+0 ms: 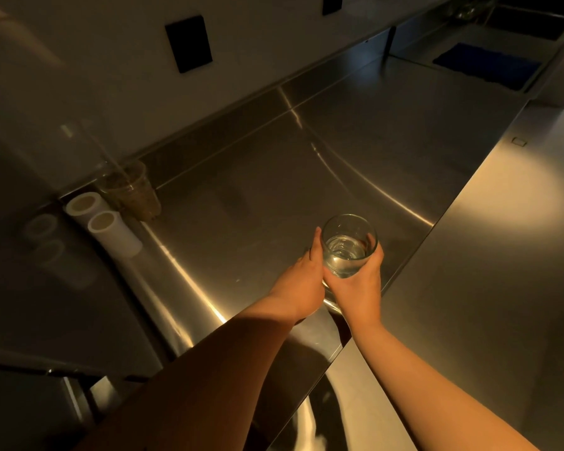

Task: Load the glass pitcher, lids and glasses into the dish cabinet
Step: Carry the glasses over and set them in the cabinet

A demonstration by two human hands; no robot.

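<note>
a glass is being held above the steel counter, near its front edge. the right hand is being wrapped round the glass from below and the side, fingers curled on its far wall. the left hand is being laid against the glass's left side; its fingers are hidden behind it, so whether they are curled on the glass cannot be told. a second glass seems to be sitting beneath the first, though this is unclear.

the glass is being judged rigid, smooth, fragile and fairly light; whether it is wet cannot be seen. it is being judged best taken round the widest part of the body, not by the thin rim, and set down gently.
</note>
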